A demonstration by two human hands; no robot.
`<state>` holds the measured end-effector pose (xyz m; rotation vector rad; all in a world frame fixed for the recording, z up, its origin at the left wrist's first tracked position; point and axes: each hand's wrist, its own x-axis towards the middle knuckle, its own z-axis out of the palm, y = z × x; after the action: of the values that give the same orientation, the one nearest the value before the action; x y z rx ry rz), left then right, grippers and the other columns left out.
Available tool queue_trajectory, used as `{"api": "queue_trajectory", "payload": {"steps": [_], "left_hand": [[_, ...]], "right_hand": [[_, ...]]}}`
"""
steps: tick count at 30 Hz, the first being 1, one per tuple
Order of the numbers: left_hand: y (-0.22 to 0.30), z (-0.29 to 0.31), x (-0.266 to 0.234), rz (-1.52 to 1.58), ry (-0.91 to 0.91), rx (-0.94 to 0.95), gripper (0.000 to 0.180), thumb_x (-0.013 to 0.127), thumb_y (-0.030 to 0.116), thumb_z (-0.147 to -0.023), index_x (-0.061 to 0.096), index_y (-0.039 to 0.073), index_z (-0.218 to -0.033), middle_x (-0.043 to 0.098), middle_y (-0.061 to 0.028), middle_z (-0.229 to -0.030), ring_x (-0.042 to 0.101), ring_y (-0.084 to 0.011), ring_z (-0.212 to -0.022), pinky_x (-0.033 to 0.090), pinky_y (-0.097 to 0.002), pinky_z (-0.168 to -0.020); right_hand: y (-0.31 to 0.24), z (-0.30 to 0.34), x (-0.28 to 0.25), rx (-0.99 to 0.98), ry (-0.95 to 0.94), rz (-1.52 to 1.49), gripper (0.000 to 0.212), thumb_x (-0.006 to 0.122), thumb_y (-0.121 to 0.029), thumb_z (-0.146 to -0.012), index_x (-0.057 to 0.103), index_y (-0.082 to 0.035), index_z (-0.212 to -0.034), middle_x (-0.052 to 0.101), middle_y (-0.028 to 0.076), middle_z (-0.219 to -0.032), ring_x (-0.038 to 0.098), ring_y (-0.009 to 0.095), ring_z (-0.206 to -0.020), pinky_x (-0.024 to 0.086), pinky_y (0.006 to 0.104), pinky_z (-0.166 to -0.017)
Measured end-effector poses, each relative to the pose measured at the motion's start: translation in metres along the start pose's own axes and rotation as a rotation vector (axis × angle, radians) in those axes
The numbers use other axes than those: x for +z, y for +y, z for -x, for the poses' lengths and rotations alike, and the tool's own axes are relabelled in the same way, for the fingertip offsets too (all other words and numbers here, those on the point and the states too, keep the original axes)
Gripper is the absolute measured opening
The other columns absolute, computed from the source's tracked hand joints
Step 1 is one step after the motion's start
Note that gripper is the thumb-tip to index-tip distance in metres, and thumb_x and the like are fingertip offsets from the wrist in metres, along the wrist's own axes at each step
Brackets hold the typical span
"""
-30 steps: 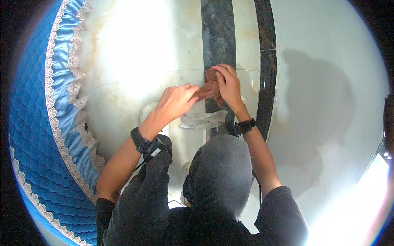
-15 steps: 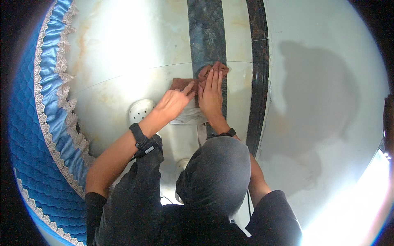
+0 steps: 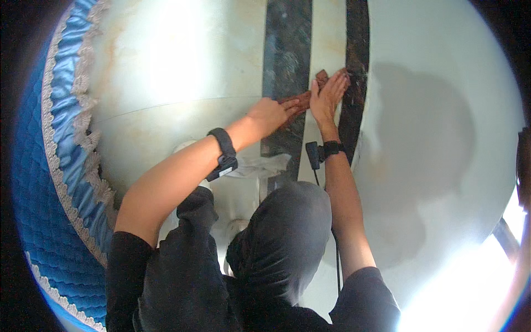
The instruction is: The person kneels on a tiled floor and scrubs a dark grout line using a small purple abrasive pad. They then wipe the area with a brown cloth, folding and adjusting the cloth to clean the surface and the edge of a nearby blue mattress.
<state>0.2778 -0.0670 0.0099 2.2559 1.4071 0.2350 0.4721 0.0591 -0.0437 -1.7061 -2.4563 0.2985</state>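
Head view: Right hand lies flat on a brown cloth, its fingers nearly together and thumb apart, where the pale floor meets the dark border along its right edge. Left hand extends fingers onto the cloth's left end; whether they pinch it cannot be told. Crumpled white material lies nearer the dark-clad knees.

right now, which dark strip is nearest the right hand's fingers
The wall-side dark strip, beside the right hand on the brown cloth; the other dark strip lies farther left, amid pale floor.
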Motion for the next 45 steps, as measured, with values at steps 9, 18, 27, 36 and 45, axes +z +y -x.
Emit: {"api": "queue_trajectory", "payload": {"steps": [9, 18, 27, 36, 45], "left_hand": [[-0.043, 0.047, -0.008, -0.040, 0.026, -0.254, 0.071, 0.058, 0.004, -0.085, 0.038, 0.011, -0.152, 0.028, -0.0027, -0.164, 0.073, -0.0265, -0.086, 0.058, -0.0394, -0.062], [-0.082, 0.208, -0.051, 0.010, 0.041, -0.867, 0.071, 0.055, 0.004, -0.085, 0.037, 0.013, -0.153, 0.027, 0.0069, -0.163, 0.071, -0.0310, -0.083, 0.059, -0.0443, -0.069], [0.016, 0.398, 0.021, 0.104, 0.167, -1.253, 0.071, 0.050, 0.004, -0.091, 0.027, 0.011, -0.157, 0.026, -0.0026, -0.164, 0.068, -0.0370, -0.097, 0.057, -0.0425, -0.074], [-0.011, 0.364, 0.043, -0.046, 0.370, -1.071, 0.054, 0.049, 0.018, -0.101, 0.037, 0.006, -0.152, 0.028, -0.0101, -0.163, 0.057, -0.0381, -0.124, 0.053, -0.0413, -0.092], [-0.025, 0.136, -0.014, 0.067, -0.192, -0.507, 0.044, 0.048, 0.030, -0.101, 0.054, 0.009, -0.139, 0.047, -0.0066, -0.152, 0.071, -0.0335, -0.082, 0.059, -0.0462, -0.069]], "right_hand": [[-0.095, -0.059, 0.028, -0.256, 0.188, 0.034, 0.071, 0.047, -0.037, -0.102, 0.027, 0.012, -0.149, 0.023, 0.034, -0.157, 0.017, 0.047, -0.149, 0.014, 0.0550, -0.121], [-0.327, -0.052, 0.087, -0.641, 0.145, -0.377, 0.066, 0.055, -0.034, -0.097, 0.037, 0.005, -0.147, 0.025, 0.033, -0.156, 0.020, 0.047, -0.148, 0.013, 0.0531, -0.123], [-0.492, 0.127, 0.117, -1.566, -0.295, -0.408, 0.049, 0.060, -0.024, -0.089, 0.056, -0.004, -0.134, 0.052, 0.015, -0.143, 0.041, 0.030, -0.140, 0.029, 0.0426, -0.120], [-0.429, 0.087, 0.124, -1.476, 0.003, -0.538, 0.046, 0.061, -0.029, -0.088, 0.061, -0.013, -0.131, 0.051, 0.005, -0.148, 0.042, 0.026, -0.141, 0.031, 0.0395, -0.119], [-0.154, 0.015, 0.012, -0.446, -0.323, -0.325, 0.047, 0.052, -0.017, -0.098, 0.047, -0.001, -0.142, 0.045, 0.018, -0.150, 0.038, 0.034, -0.142, 0.027, 0.0448, -0.121]]}}
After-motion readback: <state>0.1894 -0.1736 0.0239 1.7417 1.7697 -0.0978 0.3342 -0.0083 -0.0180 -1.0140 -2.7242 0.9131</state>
